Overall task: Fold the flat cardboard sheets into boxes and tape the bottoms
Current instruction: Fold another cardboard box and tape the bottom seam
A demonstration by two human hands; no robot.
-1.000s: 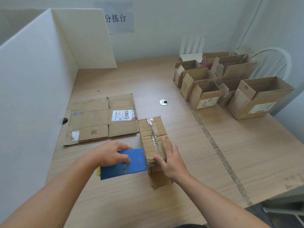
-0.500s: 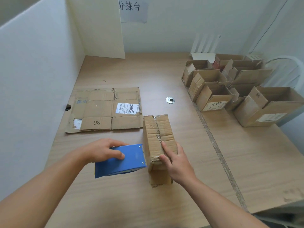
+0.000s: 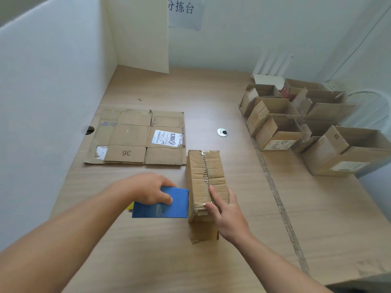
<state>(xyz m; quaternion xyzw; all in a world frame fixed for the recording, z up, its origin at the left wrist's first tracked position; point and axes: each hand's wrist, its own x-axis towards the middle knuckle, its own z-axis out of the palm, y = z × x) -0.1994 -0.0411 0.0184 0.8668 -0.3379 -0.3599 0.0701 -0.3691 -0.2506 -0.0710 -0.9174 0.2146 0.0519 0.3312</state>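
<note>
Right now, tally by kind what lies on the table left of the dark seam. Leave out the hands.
box: 1
flat sheet: 1
blue dispenser: 1
metal cap: 1
Total: 4

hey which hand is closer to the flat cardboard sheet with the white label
Left. The left hand grips the blue tape dispenser just in front of the flat cardboard sheet; the right hand presses the brown cardboard box, farther right.

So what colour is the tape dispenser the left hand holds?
The tape dispenser is blue; head view.
</note>
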